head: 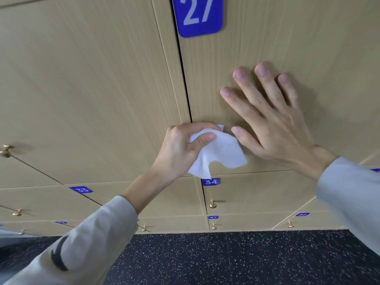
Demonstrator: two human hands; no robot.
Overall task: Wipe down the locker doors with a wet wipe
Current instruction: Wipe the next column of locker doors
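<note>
- Wiping of door 27 (267, 38) looks to be the step in hand: the left hand (185, 145) pinches a white wet wipe (220, 153) between thumb and curled fingers, low on the door beside the dark gap at its left edge.
- The right hand (273, 122) lies flat on the same door, fingers spread and straight, just right of the wipe; it holds nothing.
- Next, I judge, the wipe needs pressing flat and sweeping across the panel, with the bracing hand shifted out of its path.
- The doors are pale wood-grain panels with a blue number plate (198, 15) on each; door 34 (257, 194) sits below, with a brass knob (212, 204).
- A dark speckled floor (226, 260) runs under the lockers.
</note>
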